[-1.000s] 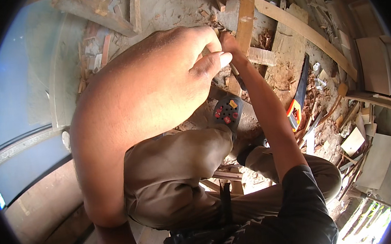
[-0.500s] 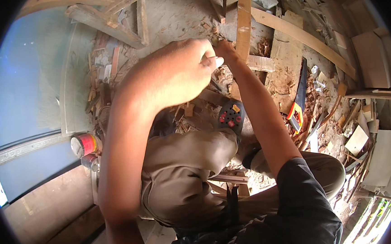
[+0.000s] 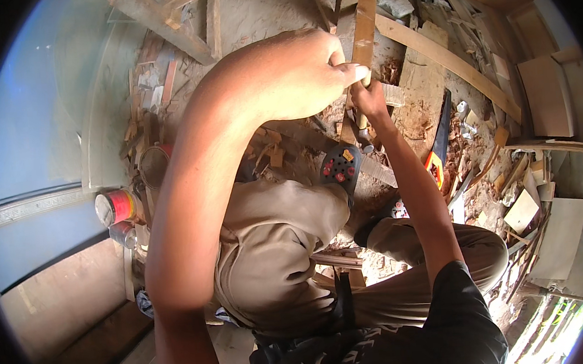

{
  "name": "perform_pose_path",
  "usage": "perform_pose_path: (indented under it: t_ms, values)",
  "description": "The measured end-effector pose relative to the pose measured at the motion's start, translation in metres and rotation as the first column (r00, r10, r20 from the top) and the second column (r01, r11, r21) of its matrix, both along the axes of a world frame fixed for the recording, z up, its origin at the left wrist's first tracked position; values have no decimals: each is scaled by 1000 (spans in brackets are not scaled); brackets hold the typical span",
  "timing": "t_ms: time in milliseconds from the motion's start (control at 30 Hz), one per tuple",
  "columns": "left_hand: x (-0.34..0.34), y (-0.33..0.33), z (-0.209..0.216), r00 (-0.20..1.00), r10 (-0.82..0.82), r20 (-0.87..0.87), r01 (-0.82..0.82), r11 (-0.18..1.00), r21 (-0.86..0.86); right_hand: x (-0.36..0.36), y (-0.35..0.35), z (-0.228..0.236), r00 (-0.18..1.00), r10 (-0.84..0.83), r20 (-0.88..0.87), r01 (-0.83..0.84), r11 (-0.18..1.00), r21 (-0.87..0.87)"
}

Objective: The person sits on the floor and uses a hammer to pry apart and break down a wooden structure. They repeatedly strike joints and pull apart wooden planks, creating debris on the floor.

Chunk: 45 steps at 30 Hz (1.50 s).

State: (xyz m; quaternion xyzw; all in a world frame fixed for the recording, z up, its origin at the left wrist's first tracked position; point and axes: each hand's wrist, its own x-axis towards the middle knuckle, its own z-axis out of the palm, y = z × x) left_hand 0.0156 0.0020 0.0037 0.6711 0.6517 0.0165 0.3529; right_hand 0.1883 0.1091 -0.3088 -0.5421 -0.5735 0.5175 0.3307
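My left hand (image 3: 321,68) is closed, its thumb pressed against the upper end of a pale handle; its other fingers are mostly hidden. Just right of it, my right hand (image 3: 371,101) is wrapped round the same handle. Below the right hand the handle ends in a small dark metal head, so it looks like a hammer (image 3: 362,121). The head hangs above the ground by my dark clog (image 3: 340,168). Behind the hands runs a long narrow board (image 3: 364,25), leaning over other timber.
A hand saw (image 3: 442,137) with an orange handle lies right of my right forearm. A curved wooden strip (image 3: 452,59) crosses the far right. Wood scraps (image 3: 272,153) litter the ground. At left stand a red-labelled can (image 3: 119,206) and a glassy blue panel (image 3: 28,133).
Both hands have shifted right, the right one also nearer to me. The hammer's pale handle and head now show below the right hand. My view has turned slightly.
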Motion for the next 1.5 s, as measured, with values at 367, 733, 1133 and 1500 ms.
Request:
perform_pose_path:
  t_ms: [367, 733, 1133, 1500]
  values:
    - [-2, -7, 0, 999, -21, 29, 20, 998, 54, -47, 11, -5, 928, 164, 333, -274, 909, 316]
    - [-18, 1, -11, 985, 110, 135, -102, 993, -61, -64, 64, -46, 941, 293, 172, -319, 936, 152]
    - [-22, -18, -7, 978, 92, 187, -81, 994, -68, -107, 89, -63, 681, 379, 626, -431, 899, -76]
    - [-17, 0, -23, 994, 48, -103, -53, 998, -46, -85, 76, -26, 696, 439, 569, -467, 878, -106]
